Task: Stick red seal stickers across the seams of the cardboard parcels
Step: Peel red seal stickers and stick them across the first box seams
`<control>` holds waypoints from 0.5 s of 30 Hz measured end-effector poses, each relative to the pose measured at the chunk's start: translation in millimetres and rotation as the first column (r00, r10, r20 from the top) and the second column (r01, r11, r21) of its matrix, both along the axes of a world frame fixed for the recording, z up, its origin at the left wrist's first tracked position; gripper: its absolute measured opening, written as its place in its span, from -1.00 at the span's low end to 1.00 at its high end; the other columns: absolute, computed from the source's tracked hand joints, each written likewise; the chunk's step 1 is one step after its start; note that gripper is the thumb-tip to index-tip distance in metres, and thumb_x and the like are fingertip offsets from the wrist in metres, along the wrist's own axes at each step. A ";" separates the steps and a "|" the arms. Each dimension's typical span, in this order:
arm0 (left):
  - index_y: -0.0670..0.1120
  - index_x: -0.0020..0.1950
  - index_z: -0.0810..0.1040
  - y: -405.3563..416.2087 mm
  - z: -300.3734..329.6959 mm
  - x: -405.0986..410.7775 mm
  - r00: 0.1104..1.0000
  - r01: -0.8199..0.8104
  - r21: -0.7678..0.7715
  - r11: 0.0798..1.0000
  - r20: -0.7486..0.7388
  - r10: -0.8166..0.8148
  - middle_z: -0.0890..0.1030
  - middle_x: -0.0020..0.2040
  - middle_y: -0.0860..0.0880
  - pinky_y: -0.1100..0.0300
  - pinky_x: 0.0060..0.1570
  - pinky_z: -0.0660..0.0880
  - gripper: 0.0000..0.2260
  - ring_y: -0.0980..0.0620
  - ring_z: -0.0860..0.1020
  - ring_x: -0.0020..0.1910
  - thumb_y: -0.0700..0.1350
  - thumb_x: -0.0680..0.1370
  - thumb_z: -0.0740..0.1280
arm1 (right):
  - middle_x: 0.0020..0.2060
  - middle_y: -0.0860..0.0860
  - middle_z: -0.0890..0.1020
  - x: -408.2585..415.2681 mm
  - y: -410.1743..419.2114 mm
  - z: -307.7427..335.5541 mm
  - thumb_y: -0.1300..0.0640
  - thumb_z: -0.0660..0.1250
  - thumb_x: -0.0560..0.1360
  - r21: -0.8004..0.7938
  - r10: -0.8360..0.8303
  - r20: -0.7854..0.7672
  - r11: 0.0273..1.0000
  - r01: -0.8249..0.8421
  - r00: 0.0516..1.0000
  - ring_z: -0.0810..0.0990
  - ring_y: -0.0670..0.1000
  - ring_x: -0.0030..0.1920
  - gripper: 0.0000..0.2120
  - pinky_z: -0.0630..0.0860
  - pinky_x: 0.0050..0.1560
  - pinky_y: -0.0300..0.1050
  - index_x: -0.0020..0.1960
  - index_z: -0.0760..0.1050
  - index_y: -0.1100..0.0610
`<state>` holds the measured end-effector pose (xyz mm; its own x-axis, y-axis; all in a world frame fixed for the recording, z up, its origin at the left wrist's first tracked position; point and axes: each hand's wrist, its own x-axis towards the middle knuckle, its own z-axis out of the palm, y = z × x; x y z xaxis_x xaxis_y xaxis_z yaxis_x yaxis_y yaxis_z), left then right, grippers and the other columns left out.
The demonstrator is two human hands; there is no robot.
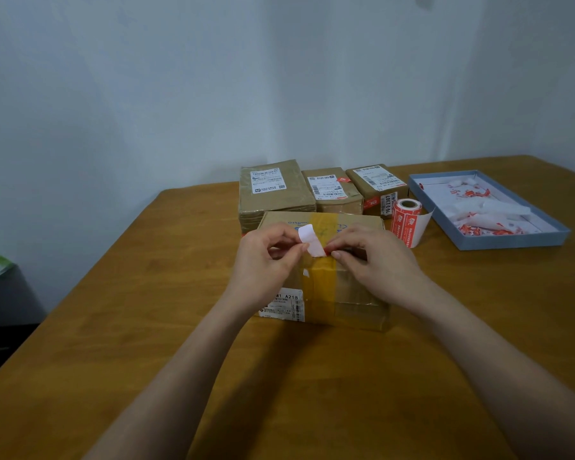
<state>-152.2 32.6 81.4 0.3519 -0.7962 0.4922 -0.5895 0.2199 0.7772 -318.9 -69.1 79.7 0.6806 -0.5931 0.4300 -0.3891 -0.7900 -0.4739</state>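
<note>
Sticker point(327, 250), red, is sitting between both hands, just above the taped parcel point(322, 270). Left hand point(263, 257) is pinching the white backing paper point(309, 240), which is curling up away from the fingers. Right hand point(375, 257) is pinching the red end; most of it is hidden under the fingertips. Parcel is lying under both hands on the wooden table point(113, 327), yellow tape running across its top. Beyond the hands, three more parcels point(273, 190) are standing in a row. Beyond the right hand, a sticker roll point(407, 222) is standing, and further right a blue tray point(512, 240) is holding peeled paper scraps.
</note>
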 end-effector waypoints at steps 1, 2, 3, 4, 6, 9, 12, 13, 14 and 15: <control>-0.15 -0.13 0.65 -0.3 0.0 -0.2 1.000 -0.003 0.002 1.000 -0.007 0.003 0.67 -0.20 -0.03 0.06 -0.08 0.62 -0.95 0.01 0.65 -0.17 -0.27 0.49 0.43 | 0.04 -0.19 0.60 0.1 -0.2 0.4 0.06 0.31 0.54 0.002 0.001 -0.001 1.000 -0.001 1.000 0.52 -0.17 0.04 -0.82 0.54 0.00 -0.14 0.09 0.62 -0.09; -0.14 -0.13 0.65 -0.4 0.3 -0.4 1.000 -0.002 0.003 1.000 -0.013 0.002 0.67 -0.20 -0.03 0.07 -0.09 0.61 -0.95 0.02 0.65 -0.17 -0.27 0.49 0.43 | 0.04 -0.18 0.60 0.2 -0.5 0.7 0.06 0.31 0.54 0.005 0.001 -0.004 1.000 -0.001 1.000 0.52 -0.16 0.04 -0.82 0.54 0.00 -0.13 0.09 0.62 -0.09; -0.12 -0.13 0.66 -0.4 0.5 -0.4 1.000 0.002 0.003 1.000 -0.017 -0.002 0.67 -0.20 -0.02 0.09 -0.09 0.61 -0.94 0.02 0.65 -0.17 -0.27 0.49 0.43 | 0.04 -0.18 0.60 0.5 -0.7 1.4 0.06 0.31 0.54 0.009 0.002 -0.008 1.000 -0.002 1.000 0.52 -0.16 0.04 -0.82 0.54 0.00 -0.12 0.09 0.62 -0.09; -0.11 -0.12 0.66 -0.2 0.7 -0.4 1.000 0.006 0.003 1.000 -0.022 -0.006 0.67 -0.20 -0.02 0.11 -0.10 0.60 -0.93 0.03 0.64 -0.16 -0.27 0.49 0.42 | 0.04 -0.18 0.60 0.3 -1.0 1.7 0.06 0.30 0.55 0.014 0.004 -0.012 1.000 -0.004 1.000 0.52 -0.16 0.04 -0.82 0.55 0.01 -0.12 0.10 0.62 -0.08; -0.11 -0.11 0.66 0.1 1.1 -0.6 1.000 0.010 0.004 1.000 -0.027 -0.010 0.67 -0.19 -0.01 0.14 -0.10 0.60 -0.93 0.05 0.64 -0.16 -0.27 0.49 0.42 | 0.05 -0.17 0.59 0.6 -1.3 2.4 0.05 0.30 0.55 0.020 0.008 -0.019 1.000 -0.008 1.000 0.51 -0.16 0.05 -0.82 0.55 0.03 -0.11 0.11 0.61 -0.08; -0.17 -0.09 0.66 -0.4 1.2 -1.0 0.999 0.010 0.001 1.000 -0.046 -0.010 0.68 -0.19 -0.05 0.14 -0.12 0.61 -0.95 0.02 0.64 -0.17 -0.28 0.49 0.42 | 0.06 -0.16 0.59 0.4 -1.0 2.7 0.05 0.30 0.55 0.023 0.009 -0.022 1.000 -0.009 1.000 0.51 -0.16 0.06 -0.81 0.55 0.04 -0.10 0.12 0.61 -0.07; -0.21 -0.09 0.65 -0.9 0.9 -1.1 0.996 0.010 -0.003 1.000 -0.084 -0.011 0.68 -0.19 -0.10 0.07 -0.13 0.62 -0.97 -0.04 0.65 -0.18 -0.30 0.49 0.42 | 0.06 -0.17 0.59 0.3 -0.5 3.3 0.05 0.31 0.54 0.017 0.007 -0.016 1.000 -0.007 1.000 0.51 -0.16 0.06 -0.81 0.55 0.04 -0.09 0.12 0.61 -0.06; -0.21 -0.09 0.65 -0.9 1.1 -1.1 0.996 0.010 -0.002 1.000 -0.092 -0.010 0.68 -0.19 -0.10 0.06 -0.13 0.62 -0.97 -0.04 0.66 -0.18 -0.29 0.49 0.42 | 0.06 -0.17 0.59 0.3 -0.6 3.7 0.05 0.31 0.54 0.019 0.006 -0.019 1.000 -0.006 1.000 0.51 -0.16 0.06 -0.81 0.55 0.04 -0.09 0.12 0.61 -0.06; -0.20 -0.09 0.65 -1.0 1.2 -1.0 0.995 0.008 0.000 1.000 -0.098 -0.008 0.69 -0.19 -0.10 0.05 -0.13 0.63 -0.97 -0.04 0.66 -0.18 -0.29 0.49 0.42 | 0.07 -0.17 0.59 0.2 -1.0 3.9 0.05 0.31 0.54 0.022 0.005 -0.024 1.000 -0.005 1.000 0.51 -0.16 0.07 -0.81 0.55 0.05 -0.09 0.13 0.61 -0.06; -0.20 -0.09 0.65 -1.1 1.4 -0.8 0.995 0.007 0.000 1.000 -0.104 -0.007 0.69 -0.19 -0.10 0.04 -0.13 0.63 -0.97 -0.04 0.66 -0.18 -0.28 0.49 0.42 | 0.07 -0.17 0.59 0.3 -1.3 4.5 0.05 0.31 0.54 0.024 0.007 -0.030 1.000 -0.006 1.000 0.51 -0.16 0.07 -0.81 0.55 0.06 -0.08 0.13 0.61 -0.06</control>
<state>-153.0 31.5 82.8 0.3959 -0.7989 0.4528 -0.5039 0.2232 0.8345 -318.6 -70.4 84.2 0.6970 -0.5987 0.3947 -0.3986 -0.7810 -0.4808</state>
